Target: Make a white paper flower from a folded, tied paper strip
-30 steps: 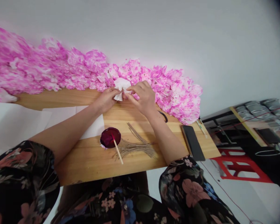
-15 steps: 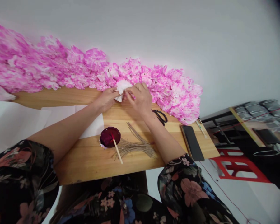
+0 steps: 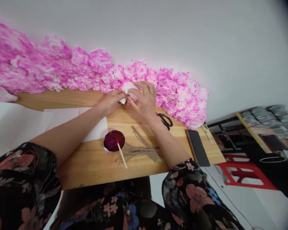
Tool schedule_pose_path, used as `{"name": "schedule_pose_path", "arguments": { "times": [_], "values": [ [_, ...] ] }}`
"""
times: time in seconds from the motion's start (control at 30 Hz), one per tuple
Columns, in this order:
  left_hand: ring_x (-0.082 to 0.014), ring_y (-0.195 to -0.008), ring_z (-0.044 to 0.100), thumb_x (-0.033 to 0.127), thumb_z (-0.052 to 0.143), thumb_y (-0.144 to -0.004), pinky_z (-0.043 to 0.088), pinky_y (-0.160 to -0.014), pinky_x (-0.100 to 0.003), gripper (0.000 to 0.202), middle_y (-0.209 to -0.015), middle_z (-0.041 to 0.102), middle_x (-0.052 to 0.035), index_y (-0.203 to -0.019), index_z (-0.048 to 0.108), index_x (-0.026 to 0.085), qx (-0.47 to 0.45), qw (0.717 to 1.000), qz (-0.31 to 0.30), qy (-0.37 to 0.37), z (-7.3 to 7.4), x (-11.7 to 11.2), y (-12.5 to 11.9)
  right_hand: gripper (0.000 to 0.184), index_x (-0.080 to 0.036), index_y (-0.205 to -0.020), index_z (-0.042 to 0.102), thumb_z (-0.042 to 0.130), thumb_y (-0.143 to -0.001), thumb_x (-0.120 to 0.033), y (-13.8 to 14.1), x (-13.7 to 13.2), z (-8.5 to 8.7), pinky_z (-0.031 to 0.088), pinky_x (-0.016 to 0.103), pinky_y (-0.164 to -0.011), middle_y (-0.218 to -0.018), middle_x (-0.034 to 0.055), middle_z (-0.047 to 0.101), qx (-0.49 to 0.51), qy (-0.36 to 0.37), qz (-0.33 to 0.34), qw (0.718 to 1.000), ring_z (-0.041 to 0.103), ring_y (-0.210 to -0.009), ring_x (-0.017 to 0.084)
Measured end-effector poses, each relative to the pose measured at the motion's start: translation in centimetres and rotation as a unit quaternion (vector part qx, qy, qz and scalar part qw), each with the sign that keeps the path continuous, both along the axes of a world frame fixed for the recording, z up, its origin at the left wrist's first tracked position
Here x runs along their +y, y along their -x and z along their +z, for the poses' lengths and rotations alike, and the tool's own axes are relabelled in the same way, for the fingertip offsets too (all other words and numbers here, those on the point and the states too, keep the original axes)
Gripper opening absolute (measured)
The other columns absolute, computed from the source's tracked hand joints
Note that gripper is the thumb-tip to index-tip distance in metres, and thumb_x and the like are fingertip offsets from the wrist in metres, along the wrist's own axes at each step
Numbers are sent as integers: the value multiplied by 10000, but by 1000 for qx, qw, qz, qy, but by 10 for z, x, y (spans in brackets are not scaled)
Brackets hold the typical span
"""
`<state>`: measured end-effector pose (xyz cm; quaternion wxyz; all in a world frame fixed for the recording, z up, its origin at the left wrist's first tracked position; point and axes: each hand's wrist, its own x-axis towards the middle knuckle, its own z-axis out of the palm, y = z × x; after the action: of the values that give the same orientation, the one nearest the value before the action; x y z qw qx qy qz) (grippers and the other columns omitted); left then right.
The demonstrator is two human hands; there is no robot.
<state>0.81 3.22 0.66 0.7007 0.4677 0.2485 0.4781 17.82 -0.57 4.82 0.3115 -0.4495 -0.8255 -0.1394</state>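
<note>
Between my hands is a white paper flower (image 3: pixel 128 87), its petals crumpled and its lower end narrow. My left hand (image 3: pixel 114 100) pinches that lower end from the left. From the right, my right hand (image 3: pixel 145 99) curves around the flower, thumb and fingers touching its petals. Pink and white paper flowers (image 3: pixel 93 72) are heaped just behind. Nearer my body sits a small dish of dark red dye (image 3: pixel 111 141) with a wooden stick (image 3: pixel 122 156) leaning in it. Thin brown stems (image 3: pixel 141 152) lie beside the dish.
Black-handled scissors (image 3: pixel 165 120) lie partly behind my right forearm. A phone (image 3: pixel 198 147) rests near the right edge of the wooden table (image 3: pixel 86 174). White paper sheets (image 3: pixel 16 124) cover the left side. A red plastic stool (image 3: pixel 249 174) stands on the floor at right.
The fingers of my right hand have spread and moved from the flower's base up around its petals. My left hand keeps its pinch. The view has shifted very slightly.
</note>
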Motion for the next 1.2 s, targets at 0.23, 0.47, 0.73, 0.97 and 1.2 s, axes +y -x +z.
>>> {"name": "schedule_pose_path", "arguments": {
  "times": [0.23,0.47,0.73,0.97,1.2],
  "values": [
    [-121,-582,617,261,760,-820,478,-630,-240,197,-629,680,-24,-699,662,141,25,1000,14,-3,5,-5,-1,297,-263,-1181,654,464,-1057,-454,0,9,-7,352,590,-1200,-1413,98,582,18,-12,-4,1000,448,-1415,310],
    [-117,-567,591,269,786,-811,448,-599,-241,235,-613,645,-11,-674,640,146,40,999,24,6,6,-5,-3,263,-240,-1069,667,500,-1048,-441,-1,18,-10,377,596,-1188,-1295,96,633,42,8,28,999,505,-1351,307],
    [-113,-579,590,165,776,-780,459,-598,-234,167,-617,625,-3,-693,637,138,10,998,34,49,3,-2,0,224,-259,-940,667,572,-1012,-449,-5,17,-9,446,586,-1146,-1191,61,673,46,13,118,992,576,-1251,285],
    [-122,-564,607,175,746,-830,472,-589,-242,144,-629,649,-15,-722,657,139,6,998,21,54,7,-5,-1,304,-270,-1105,663,578,-994,-539,-5,20,-4,375,613,-1204,-1358,78,628,69,18,98,993,497,-1378,315],
    [-111,-562,572,203,796,-785,440,-585,-231,213,-608,642,-11,-648,648,135,43,998,32,32,9,-6,-3,250,-266,-1011,692,496,-1043,-417,-1,20,-10,394,617,-1191,-1334,80,651,71,27,102,992,512,-1369,300]
  ]
}}
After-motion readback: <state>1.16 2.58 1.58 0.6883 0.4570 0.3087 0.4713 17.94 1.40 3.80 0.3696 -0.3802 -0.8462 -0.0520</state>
